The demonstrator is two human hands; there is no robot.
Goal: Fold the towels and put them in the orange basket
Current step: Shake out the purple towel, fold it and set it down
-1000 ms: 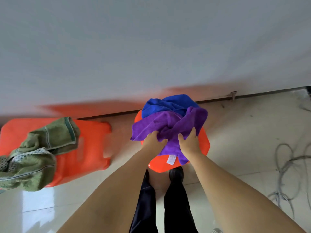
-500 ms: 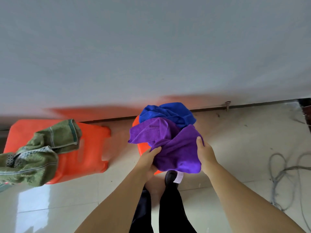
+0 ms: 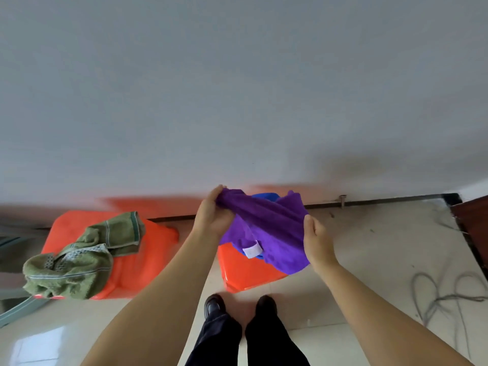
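A purple towel (image 3: 272,225) with a white label hangs in the air between my hands, over an orange basket (image 3: 250,273) on the floor. My left hand (image 3: 212,215) pinches the towel's upper left end. My right hand (image 3: 315,239) holds its right edge, fingers behind the cloth. A blue towel (image 3: 265,196) shows only as a sliver behind the purple one. To the left, an olive green towel (image 3: 79,254) lies crumpled on another orange plastic container (image 3: 148,249).
A grey wall fills the upper view; its base runs just behind the baskets. Loose grey cables (image 3: 446,297) lie on the tiled floor at the right. My black shoes (image 3: 215,305) stand just in front of the basket. A dark brown door edge (image 3: 472,220) is far right.
Both hands have lifted the purple towel off the pile and drawn it apart, the left hand rising higher and the right moving outward. The blue towel is now mostly hidden.
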